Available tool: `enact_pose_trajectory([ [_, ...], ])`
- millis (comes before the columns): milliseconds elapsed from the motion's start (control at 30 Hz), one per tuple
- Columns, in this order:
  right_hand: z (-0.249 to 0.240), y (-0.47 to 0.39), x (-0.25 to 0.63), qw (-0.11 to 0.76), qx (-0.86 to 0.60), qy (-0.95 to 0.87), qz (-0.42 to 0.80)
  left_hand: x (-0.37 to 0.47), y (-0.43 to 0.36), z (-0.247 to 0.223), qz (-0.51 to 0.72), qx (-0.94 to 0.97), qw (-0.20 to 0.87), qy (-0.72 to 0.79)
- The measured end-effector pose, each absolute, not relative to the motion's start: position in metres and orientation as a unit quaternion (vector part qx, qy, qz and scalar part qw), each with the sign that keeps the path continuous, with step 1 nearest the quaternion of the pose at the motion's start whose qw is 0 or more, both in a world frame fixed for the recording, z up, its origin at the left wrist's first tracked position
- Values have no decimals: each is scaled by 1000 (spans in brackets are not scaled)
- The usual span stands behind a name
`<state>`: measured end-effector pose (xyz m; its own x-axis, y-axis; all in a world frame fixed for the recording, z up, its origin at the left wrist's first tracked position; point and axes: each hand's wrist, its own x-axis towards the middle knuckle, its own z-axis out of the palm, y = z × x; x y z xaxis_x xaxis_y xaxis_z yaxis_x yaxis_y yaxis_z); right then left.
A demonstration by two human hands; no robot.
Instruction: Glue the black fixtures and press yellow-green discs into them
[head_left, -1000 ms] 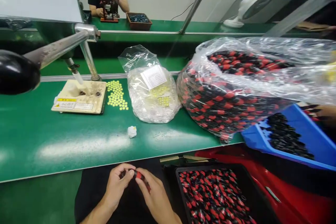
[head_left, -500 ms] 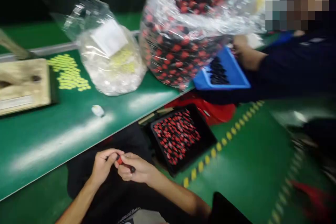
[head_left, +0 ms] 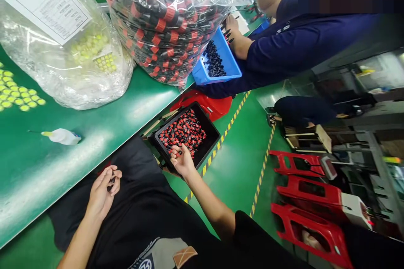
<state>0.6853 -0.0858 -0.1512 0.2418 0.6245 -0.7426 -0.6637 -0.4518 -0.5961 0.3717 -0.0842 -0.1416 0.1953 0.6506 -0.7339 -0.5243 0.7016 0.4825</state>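
My left hand [head_left: 103, 189] is over my dark-clothed lap beside the table edge. Its fingers are curled with the thumb close to them; something dark shows between them, but I cannot make out whether it is a held piece. My right hand [head_left: 183, 160] is palm up at the near edge of a black bin [head_left: 211, 138], its fingers bent and apart, holding nothing I can see. Many small red-and-black connectors [head_left: 186, 130] lie heaped in that bin, some just behind the right fingertips.
On the green table [head_left: 104, 134] are a white bottle with a thin tip [head_left: 65, 136], yellow-green rings [head_left: 19, 94], a bag with a label [head_left: 94, 80] and a large bag of red-and-black connectors [head_left: 164, 38]. A co-worker's hand [head_left: 232, 29] is by a blue tray [head_left: 232, 65]. Red stools [head_left: 311, 189] stand right.
My hands have parted: both were on a red-and-black connector over my lap. The right has moved over to the black bin and no longer shows the connector. The view has swung right.
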Motion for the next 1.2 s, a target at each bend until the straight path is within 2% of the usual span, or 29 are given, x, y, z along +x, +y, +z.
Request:
enact_pose_trajectory([
  [200,-137,-69,591,459,-517,-44,721,382,-87,-133,408,88,756,504],
  [300,-122,-63,550,436,-485,-139,745,384,-89,-130,429,94,749,496],
  [433,-114,-63,519,430,-474,-340,689,380,-92,-126,455,95,726,508],
  [633,-120,-74,496,467,-492,-338,653,382,-94,-120,470,90,722,500],
  [867,-123,-75,509,422,-523,-456,584,388,-90,-120,510,80,685,514],
  [1000,-120,-75,525,375,-498,-534,570,387,-89,-122,516,81,663,536],
  [1067,-116,-77,530,345,-503,-599,518,387,-90,-123,519,86,654,544],
  [1200,-108,-77,533,209,-513,-702,448,386,-93,-122,532,101,628,559],
])
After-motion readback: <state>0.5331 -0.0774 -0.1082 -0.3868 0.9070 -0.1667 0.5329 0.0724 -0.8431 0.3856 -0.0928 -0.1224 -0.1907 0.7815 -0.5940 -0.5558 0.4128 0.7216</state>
